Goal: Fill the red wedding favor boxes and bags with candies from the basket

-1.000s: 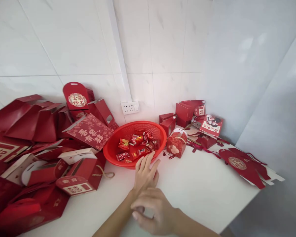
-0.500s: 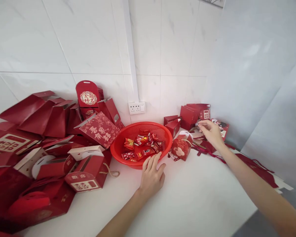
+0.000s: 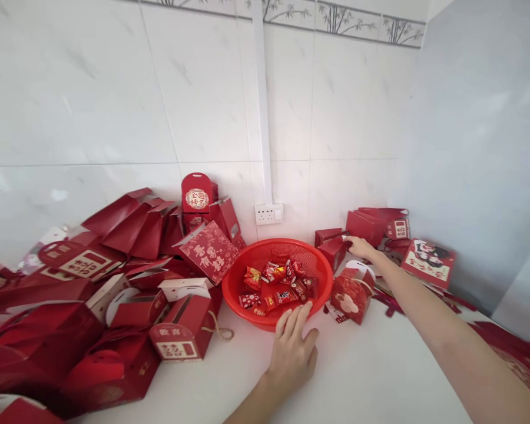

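Observation:
My left hand [image 3: 294, 347] rests at the front rim of a red plastic basket [image 3: 234, 288], its fingers loosely stretched over the edge. Inside the basket lie several red-wrapped candies [image 3: 285, 296]. Farther off, my right hand [image 3: 363, 247] reaches to a small red paper gift box [image 3: 334, 250] behind the basket's right side. Its fingertips are pinched at the upper edge of that box; the far fingers are partly hidden. Just below the right hand stands a rounded red gift box [image 3: 351, 294] with a pale print and a cord handle.
Many red gift boxes [image 3: 181, 330] are heaped on the left of the white table [image 3: 353, 377]. More red boxes [image 3: 366, 227] stand at the back right, beside a box with a cartoon print [image 3: 429, 262]. A socket [image 3: 268, 214] is on the tiled wall behind.
The view has tilted up and turned left. My right hand has moved left, from above the back-right boxes to the small red box. My left hand stays by the basket rim.

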The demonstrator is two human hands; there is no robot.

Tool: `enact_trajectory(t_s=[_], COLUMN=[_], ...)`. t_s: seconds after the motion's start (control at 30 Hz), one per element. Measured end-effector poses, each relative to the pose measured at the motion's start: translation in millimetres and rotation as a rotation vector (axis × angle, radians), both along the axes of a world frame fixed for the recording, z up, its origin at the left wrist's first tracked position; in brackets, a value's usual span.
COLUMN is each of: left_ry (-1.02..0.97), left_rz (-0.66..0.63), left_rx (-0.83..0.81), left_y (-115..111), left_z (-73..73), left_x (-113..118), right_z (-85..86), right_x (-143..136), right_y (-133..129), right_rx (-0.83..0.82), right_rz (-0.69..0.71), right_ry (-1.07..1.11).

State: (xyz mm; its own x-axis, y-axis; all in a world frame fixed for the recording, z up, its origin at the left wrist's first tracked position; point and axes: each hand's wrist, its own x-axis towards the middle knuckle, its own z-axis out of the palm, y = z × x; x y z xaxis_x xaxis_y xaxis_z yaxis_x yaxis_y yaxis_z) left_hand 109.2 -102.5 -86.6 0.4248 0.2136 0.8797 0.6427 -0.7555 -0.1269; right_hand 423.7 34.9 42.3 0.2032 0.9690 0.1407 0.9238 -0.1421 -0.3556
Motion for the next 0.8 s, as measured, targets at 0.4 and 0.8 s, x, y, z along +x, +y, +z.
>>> enact_trajectory(t_s=[0.4, 0.8], left_ry=[0.012, -0.066], left_rz=[-0.006, -0.058], left_rx=[-0.025, -0.081], left_y=[0.1, -5.9], left_z=[-2.4, 6.5], left_x=[-2.1, 2.3], right_z=[0.8, 62.1], right_x=[-15.4, -34.8], right_y=[9.8, -107.2], right_rx=[0.059, 0.792], right_rz=[0.013, -0.036], right_ry=[-0.068, -0.071])
